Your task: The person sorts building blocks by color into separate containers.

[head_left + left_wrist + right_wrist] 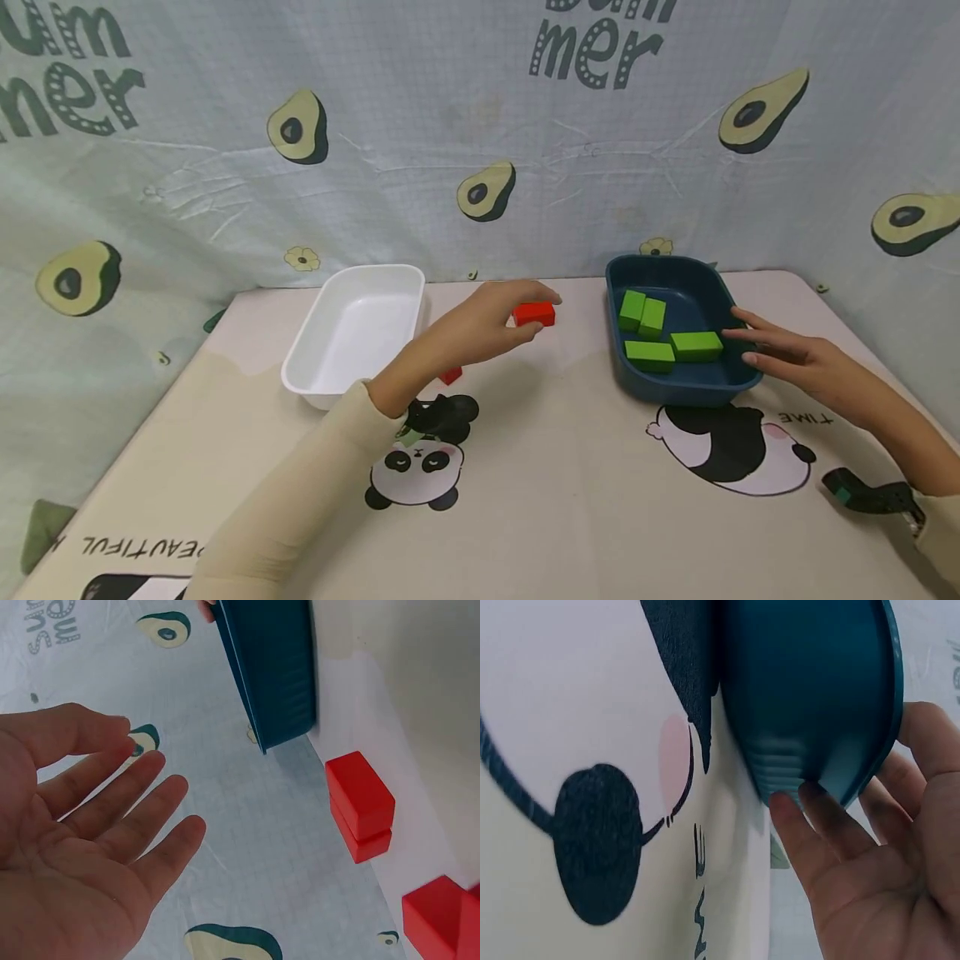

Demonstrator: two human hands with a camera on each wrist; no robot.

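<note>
My left hand (491,321) hovers over the table with its fingers spread and nothing in its grasp. Just beyond its thumb, in the head view, lies a red block (534,314). The left wrist view shows two red blocks (360,799) stacked, apart from the hand, and more red blocks (439,919) at the lower right. Part of another red block (450,376) peeks out below my left wrist. At the right, my right hand (810,358) rests loosely extended fingers against the end of a dark blue bin (686,392). Several green blocks (695,346) lie inside that bin.
To the left stands a white bin (348,333), its visible inside bare. A printed cloth (585,500) covers the table. Behind it hangs an avocado-patterned curtain (390,183). A black strap-like object (870,493) is beside my right wrist.
</note>
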